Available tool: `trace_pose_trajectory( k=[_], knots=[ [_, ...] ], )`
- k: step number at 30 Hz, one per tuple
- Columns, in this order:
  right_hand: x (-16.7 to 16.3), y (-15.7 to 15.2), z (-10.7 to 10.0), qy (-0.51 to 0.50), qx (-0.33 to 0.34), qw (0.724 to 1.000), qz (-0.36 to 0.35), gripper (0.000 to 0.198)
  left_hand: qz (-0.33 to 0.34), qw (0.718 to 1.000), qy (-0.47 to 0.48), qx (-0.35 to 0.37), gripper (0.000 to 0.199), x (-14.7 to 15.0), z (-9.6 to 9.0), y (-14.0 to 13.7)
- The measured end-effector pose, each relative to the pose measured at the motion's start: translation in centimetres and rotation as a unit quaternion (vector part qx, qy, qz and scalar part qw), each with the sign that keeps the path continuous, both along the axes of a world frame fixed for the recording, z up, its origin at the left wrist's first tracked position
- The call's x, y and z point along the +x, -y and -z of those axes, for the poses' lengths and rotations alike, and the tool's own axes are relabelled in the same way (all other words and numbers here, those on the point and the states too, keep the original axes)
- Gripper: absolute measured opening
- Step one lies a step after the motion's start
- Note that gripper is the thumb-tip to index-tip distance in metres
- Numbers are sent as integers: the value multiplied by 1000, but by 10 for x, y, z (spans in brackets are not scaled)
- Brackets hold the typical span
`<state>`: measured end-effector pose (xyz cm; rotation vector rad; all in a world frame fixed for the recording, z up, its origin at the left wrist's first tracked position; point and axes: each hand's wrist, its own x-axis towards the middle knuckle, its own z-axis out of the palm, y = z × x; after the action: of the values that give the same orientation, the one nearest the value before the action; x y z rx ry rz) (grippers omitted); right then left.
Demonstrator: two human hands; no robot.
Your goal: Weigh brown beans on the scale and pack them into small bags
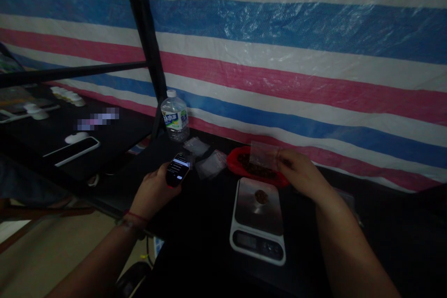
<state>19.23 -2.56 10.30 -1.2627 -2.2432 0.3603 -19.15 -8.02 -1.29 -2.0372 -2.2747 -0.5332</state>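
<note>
Clear bag: above red tray, by worktop far edge. Right grip pinched on its right end; left grip closed round phone. Probably light, limp, slippery; best held by an edge.

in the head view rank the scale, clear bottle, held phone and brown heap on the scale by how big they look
1. Scale
2. Clear bottle
3. Held phone
4. Brown heap
</note>
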Motion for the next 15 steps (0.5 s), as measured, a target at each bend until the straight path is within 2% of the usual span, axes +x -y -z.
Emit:
trace_pose_trajectory(
  k=[4, 10, 15],
  knots=[
    [1, 0, 0, 10, -19, 1000, -5, 20, 16, 999, -26, 23, 61, -2, 6, -1],
    [0, -1, 0, -3, -20, 1000, -2, 21, 44, 993, -92, 58, 54, -1, 2, 7],
    [1, 0, 0, -1, -21, 1000, 3, 22, 55, 994, -85, 45, 50, 4, 2, 4]
  ],
)
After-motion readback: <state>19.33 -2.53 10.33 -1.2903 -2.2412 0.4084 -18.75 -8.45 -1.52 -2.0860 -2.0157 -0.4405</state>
